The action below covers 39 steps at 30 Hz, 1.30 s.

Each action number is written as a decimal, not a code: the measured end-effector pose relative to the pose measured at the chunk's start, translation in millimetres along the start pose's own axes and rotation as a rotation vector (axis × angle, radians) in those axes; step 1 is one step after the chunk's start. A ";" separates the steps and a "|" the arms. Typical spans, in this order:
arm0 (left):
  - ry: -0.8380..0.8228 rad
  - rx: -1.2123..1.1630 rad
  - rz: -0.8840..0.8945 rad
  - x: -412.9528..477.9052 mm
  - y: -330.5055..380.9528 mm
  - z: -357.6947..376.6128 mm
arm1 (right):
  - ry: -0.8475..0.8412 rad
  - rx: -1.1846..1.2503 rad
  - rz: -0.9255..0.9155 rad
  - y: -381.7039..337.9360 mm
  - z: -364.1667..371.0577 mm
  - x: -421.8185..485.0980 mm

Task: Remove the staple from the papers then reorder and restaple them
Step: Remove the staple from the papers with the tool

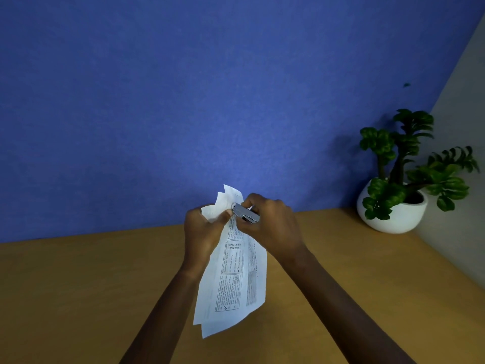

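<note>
Two bare forearms [341, 298] are seen entering from 6 o'clock and converging toward the centre of the view, where both hands are held above a brown wooden table [78, 298]. A sheaf of printed papers [231, 279] is held in the air between the hands. It hangs down toward 6 o'clock with its lower corners free and apart from the table. At least two sheets can be told apart at the bottom edge, and the top corners are fanned out at 12 o'clock. The left hand [202, 229], at 9 o'clock of the sheaf, is curled round the upper part of the papers, with the thumb pressed onto the printed face near the top edge. The right hand [270, 224], at 3 o'clock of the sheaf, is closed round a small silvery stapler [246, 214]. The stapler is gripped between thumb and curled fingers and pointed toward 10 o'clock, with its tip set against the upper corner of the papers just beside the left thumb. Whether the stapler's mouth is closed on the sheets cannot be told. At 3 o'clock of the view, well apart from the hands, a green leafy plant [409, 164] in a round white pot [393, 219] is stood on the table. It is placed near the corner where a blue wall [183, 101] is met by a grey wall [467, 127].
</note>
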<state>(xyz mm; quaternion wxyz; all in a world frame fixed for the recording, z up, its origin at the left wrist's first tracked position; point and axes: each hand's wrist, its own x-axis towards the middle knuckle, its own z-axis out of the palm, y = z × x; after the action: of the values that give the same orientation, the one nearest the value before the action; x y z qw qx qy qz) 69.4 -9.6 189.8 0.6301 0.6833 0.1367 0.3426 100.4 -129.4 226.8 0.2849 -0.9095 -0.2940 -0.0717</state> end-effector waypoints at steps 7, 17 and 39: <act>0.066 0.003 -0.010 1.9 -0.3 1.2 | 0.014 0.069 0.019 -1.2 14.7 2.7; 0.110 0.026 0.039 4.2 1.7 -0.5 | 0.102 0.198 0.079 -5.2 29.4 3.5; 0.117 -0.059 -0.066 0.5 -2.0 2.1 | 0.056 0.359 0.110 2.8 23.2 4.9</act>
<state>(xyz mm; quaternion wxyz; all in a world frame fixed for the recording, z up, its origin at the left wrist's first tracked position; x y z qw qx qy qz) 71.6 -10.6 188.1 0.6518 0.6384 0.1855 0.3650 105.2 -115.8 207.7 0.4542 -0.8564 -0.2442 -0.0276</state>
